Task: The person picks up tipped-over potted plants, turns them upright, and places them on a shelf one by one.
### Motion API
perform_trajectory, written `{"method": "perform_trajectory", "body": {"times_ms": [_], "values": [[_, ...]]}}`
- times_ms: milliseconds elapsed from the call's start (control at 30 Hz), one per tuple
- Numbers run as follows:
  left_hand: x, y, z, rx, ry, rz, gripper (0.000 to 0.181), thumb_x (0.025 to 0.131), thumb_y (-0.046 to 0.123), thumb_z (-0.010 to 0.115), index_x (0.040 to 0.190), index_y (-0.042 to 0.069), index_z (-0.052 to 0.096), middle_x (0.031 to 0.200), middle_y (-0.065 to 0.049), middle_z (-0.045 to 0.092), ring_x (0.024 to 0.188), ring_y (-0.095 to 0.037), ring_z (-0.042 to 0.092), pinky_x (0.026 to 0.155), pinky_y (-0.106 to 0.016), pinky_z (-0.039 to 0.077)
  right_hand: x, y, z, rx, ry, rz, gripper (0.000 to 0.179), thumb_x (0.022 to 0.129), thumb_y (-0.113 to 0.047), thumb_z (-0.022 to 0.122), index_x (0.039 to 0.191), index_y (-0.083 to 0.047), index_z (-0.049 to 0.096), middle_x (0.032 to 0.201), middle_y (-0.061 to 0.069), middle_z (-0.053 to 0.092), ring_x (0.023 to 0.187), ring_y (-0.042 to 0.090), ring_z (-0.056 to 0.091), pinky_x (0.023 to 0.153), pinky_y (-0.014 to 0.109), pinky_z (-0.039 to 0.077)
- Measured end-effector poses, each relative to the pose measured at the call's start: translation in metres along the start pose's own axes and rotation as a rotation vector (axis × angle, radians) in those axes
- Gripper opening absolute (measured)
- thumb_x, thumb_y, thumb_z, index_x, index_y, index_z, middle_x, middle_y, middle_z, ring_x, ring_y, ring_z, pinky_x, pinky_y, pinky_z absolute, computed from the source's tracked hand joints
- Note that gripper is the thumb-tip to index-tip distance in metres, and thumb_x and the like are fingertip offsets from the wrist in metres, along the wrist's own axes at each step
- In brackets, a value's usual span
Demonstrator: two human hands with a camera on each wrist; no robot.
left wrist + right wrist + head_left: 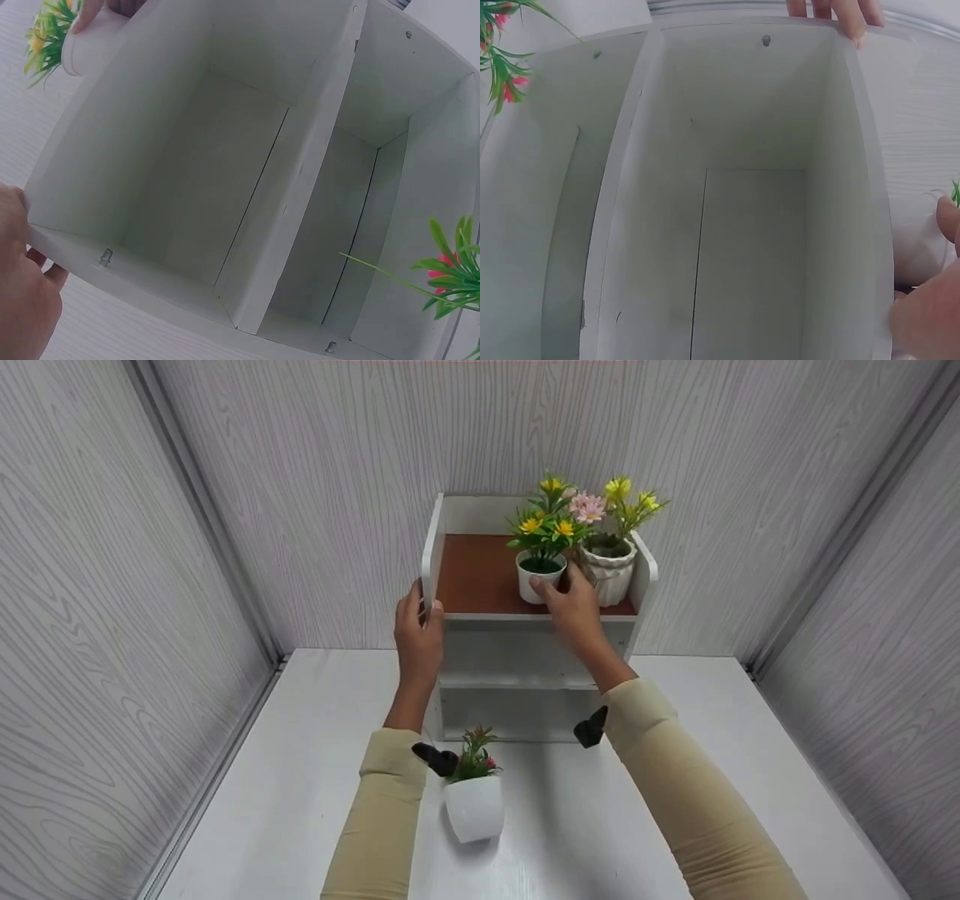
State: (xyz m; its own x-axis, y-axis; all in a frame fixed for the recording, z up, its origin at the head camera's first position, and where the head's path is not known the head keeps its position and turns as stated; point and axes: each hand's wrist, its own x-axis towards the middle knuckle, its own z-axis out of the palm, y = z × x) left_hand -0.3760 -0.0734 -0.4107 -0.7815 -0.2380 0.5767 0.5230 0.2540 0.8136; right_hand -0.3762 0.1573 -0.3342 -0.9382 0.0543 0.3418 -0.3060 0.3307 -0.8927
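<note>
Grey wood-grain panels (315, 442) enclose a white table (341, 712) at the back and on both sides. At left, my left arm, in a beige sleeve (386, 825), extends forward and upward; the left hand (418, 636) grips the side wall of a white shelf (517, 652), thumb toward the inner face, fingers around the outer one. Below that hand, near my left wrist camera (435, 760), a red plant (475, 806) in a white pot sits on the table before the shelf. Next, at the front of the shelf's brown top (476, 574), right of its middle, is a yellow plant (541, 577) in a small white pot; whether its base touches I cannot tell. My right hand (576, 611) grasps this pot from the right, thumb across the front, fingers behind. The right arm slants inward from lower right, a second black camera (591, 727) beside the cuff. Farthest right on the brown top, a mixed plant (611, 574), pink and yellow, stands near the right wall.
</note>
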Motion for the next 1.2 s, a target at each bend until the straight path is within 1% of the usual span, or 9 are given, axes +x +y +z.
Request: {"method": "perform_trajectory", "body": {"times_ms": [100,167,267,367,467,700,867,1000,1200], "values": [[0.000,0.001,0.000,0.004,-0.002,-0.005,0.054,0.107,0.027,0.049,0.157,0.009,0.035,0.139,-0.011,0.049,0.134,-0.022,0.050,0.111,-0.038,0.045,-0.001,-0.001,0.000,-0.007,0.006,-0.009,0.063,0.097,-0.036,0.069,0.149,-0.010,0.046,0.145,0.011,0.055,0.132,0.019,0.051,0.109,0.038,0.044],[0.000,0.000,0.000,0.005,-0.001,-0.002,0.054,0.107,0.028,0.049,0.157,0.009,0.035,0.139,-0.010,0.049,0.134,-0.021,0.050,0.112,-0.038,0.045,-0.003,-0.002,0.001,-0.025,0.016,-0.008,0.064,0.097,-0.036,0.069,0.150,-0.009,0.045,0.146,0.011,0.054,0.133,0.020,0.051,0.109,0.038,0.043],[0.001,0.000,0.000,0.008,-0.005,0.001,0.054,0.107,0.029,0.048,0.157,0.010,0.035,0.139,-0.010,0.049,0.134,-0.021,0.050,0.112,-0.038,0.045,-0.006,-0.002,0.002,-0.060,0.033,-0.003,0.071,0.097,-0.036,0.068,0.155,-0.008,0.038,0.153,0.010,0.048,0.142,0.019,0.043,0.115,0.038,0.039],[0.002,0.001,0.000,0.018,-0.007,0.006,0.055,0.107,0.029,0.048,0.157,0.009,0.035,0.139,-0.011,0.049,0.134,-0.022,0.050,0.111,-0.038,0.045,-0.010,-0.002,0.003,-0.086,0.042,0.001,0.079,0.098,-0.037,0.067,0.159,-0.008,0.028,0.161,0.008,0.037,0.150,0.017,0.032,0.121,0.036,0.032],[0.003,0.002,-0.001,0.024,-0.009,-0.008,0.055,0.107,0.029,0.048,0.157,0.008,0.035,0.139,-0.011,0.048,0.134,-0.022,0.050,0.111,-0.039,0.045,-0.015,-0.003,0.003,-0.086,0.043,-0.015,0.080,0.098,-0.035,0.067,0.160,-0.007,0.025,0.164,0.007,0.031,0.152,0.016,0.026,0.122,0.036,0.030],[0.003,0.003,-0.001,0.002,-0.011,-0.026,0.055,0.107,0.029,0.048,0.157,0.010,0.035,0.140,-0.010,0.048,0.135,-0.021,0.050,0.112,-0.039,0.045,-0.037,-0.001,0.001,-0.025,0.032,-0.076,0.075,0.097,-0.027,0.070,0.157,-0.003,0.032,0.159,0.015,0.039,0.147,0.022,0.038,0.115,0.037,0.040],[0.003,0.001,-0.001,-0.002,-0.014,-0.026,0.055,0.107,0.030,0.047,0.157,0.011,0.034,0.142,-0.009,0.048,0.136,-0.021,0.049,0.112,-0.038,0.045,-0.057,0.002,-0.003,0.002,0.000,-0.073,0.078,0.095,-0.028,0.072,0.156,0.002,0.032,0.157,0.021,0.040,0.147,0.028,0.039,0.118,0.041,0.037],[0.002,0.001,0.000,-0.008,-0.019,-0.030,0.056,0.107,0.031,0.047,0.158,0.012,0.034,0.143,-0.009,0.047,0.136,-0.020,0.049,0.112,-0.038,0.044,-0.077,0.005,-0.004,0.018,-0.051,-0.062,0.079,0.095,-0.031,0.072,0.156,0.000,0.033,0.158,0.018,0.040,0.148,0.028,0.037,0.120,0.044,0.033],[0.001,0.000,0.001,-0.009,-0.015,-0.037,0.055,0.107,0.031,0.046,0.157,0.012,0.035,0.143,-0.009,0.047,0.135,-0.020,0.049,0.111,-0.038,0.045,-0.107,0.015,-0.003,-0.041,-0.091,-0.039,0.081,0.092,-0.038,0.073,0.155,-0.005,0.035,0.153,0.014,0.046,0.143,0.030,0.045,0.116,0.045,0.039]]}}
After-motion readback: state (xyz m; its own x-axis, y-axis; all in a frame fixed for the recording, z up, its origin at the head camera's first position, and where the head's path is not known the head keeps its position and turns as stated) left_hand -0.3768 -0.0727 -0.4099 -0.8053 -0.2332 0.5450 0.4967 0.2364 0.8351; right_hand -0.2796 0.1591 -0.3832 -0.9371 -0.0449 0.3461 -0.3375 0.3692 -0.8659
